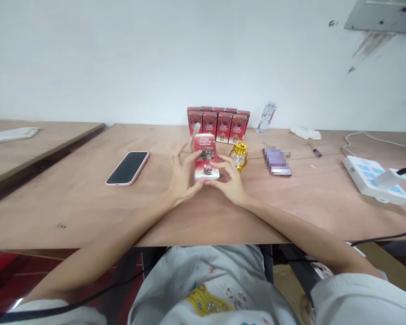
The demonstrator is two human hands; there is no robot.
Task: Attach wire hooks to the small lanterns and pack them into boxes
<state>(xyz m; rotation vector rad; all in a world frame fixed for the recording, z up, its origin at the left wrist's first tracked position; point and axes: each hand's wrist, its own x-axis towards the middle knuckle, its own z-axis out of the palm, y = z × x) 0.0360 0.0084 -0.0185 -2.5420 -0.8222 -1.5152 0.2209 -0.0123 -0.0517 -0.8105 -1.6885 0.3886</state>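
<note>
A small red and white printed box [206, 155] stands tilted over the wooden table [88, 198], held between both hands. My left hand [182, 174] grips its left side with fingers curled behind it. My right hand [230, 180] pinches its lower right corner. Just right of the box sits a small gold lantern [239, 155]. Behind them, against the wall, stands a row of several matching red boxes [219, 123].
A black phone in a pink case [127, 168] lies to the left. A purple packet [276, 161], a small screwdriver [316, 151], a water bottle [266, 117], crumpled tissue [305, 132] and a white power strip with cable [375, 178] lie to the right.
</note>
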